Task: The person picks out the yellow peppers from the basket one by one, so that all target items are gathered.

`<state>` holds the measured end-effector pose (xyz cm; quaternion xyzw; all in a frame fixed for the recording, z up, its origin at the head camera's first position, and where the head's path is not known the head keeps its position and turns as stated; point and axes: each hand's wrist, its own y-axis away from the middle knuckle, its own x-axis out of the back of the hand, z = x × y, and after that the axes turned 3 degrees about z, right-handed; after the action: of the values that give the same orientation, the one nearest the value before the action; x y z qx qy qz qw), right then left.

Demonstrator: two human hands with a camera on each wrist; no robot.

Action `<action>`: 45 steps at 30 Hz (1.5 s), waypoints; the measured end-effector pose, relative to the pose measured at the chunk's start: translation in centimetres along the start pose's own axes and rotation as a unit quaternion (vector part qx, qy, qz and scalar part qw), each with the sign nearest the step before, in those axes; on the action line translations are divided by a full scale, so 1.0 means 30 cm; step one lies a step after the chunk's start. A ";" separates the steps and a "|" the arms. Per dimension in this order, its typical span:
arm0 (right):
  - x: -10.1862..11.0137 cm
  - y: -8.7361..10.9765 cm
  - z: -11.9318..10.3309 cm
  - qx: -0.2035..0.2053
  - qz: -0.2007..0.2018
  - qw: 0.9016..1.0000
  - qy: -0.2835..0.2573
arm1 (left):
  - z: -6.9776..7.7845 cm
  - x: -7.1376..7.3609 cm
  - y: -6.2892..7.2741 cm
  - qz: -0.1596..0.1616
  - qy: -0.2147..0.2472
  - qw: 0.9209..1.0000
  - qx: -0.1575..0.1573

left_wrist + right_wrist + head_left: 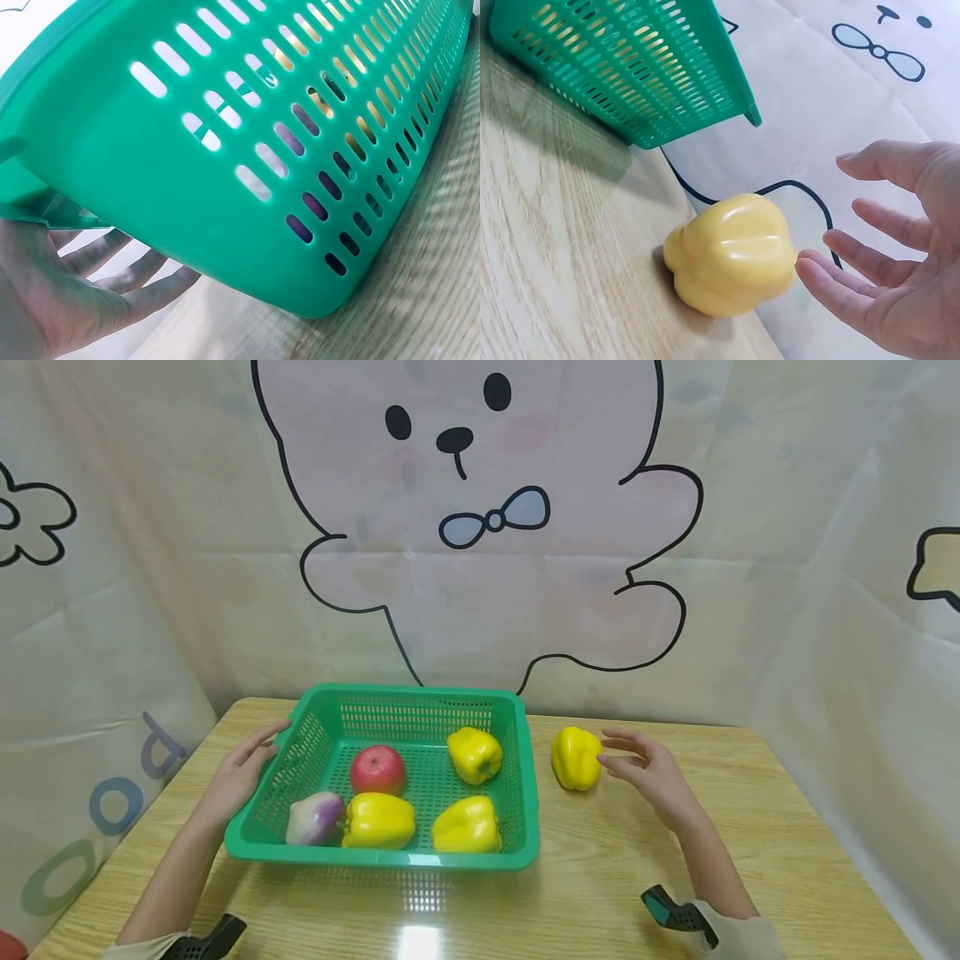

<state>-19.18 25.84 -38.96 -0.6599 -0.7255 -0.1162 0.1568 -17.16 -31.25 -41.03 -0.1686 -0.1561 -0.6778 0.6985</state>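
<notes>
A green plastic basket [420,857] stands on the table, and my left hand [242,777] rests at its left side, near the rim. The left wrist view shows that hand [82,292] with its fingers spread loosely along the outside of the basket wall. To the basket's right, a yellow bell pepper [576,758] sits on the wood. My right hand [651,777] is just right of this pepper, fingers apart and thumb extended. In the right wrist view, nothing lies between the fingers of that hand [892,255], and the pepper [731,255] is by its fingertips.
Inside the basket are a red round fruit [377,769], a purple-and-white turnip [315,819] and three more yellow bell peppers, one of them [475,755] at the back right. Behind the wooden table [675,893] hangs a cloth [480,610] printed with a bear.
</notes>
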 end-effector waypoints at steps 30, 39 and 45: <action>-0.059 0.062 -0.166 0.057 -0.017 0.998 -0.006 | 0.004 -0.006 0.015 0.007 0.006 1.000 -0.001; -0.094 0.032 -0.200 0.083 -0.031 0.996 0.003 | 0.001 -0.005 0.015 0.006 0.009 1.000 0.003; -0.117 0.021 -0.233 0.097 -0.043 0.994 -0.004 | 0.004 -0.003 0.009 0.008 0.008 1.000 0.003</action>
<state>-17.75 20.03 -33.86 -0.6102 -0.7618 -0.0490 0.2117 -16.91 -31.11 -40.96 -0.1627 -0.1509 -0.6733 0.7053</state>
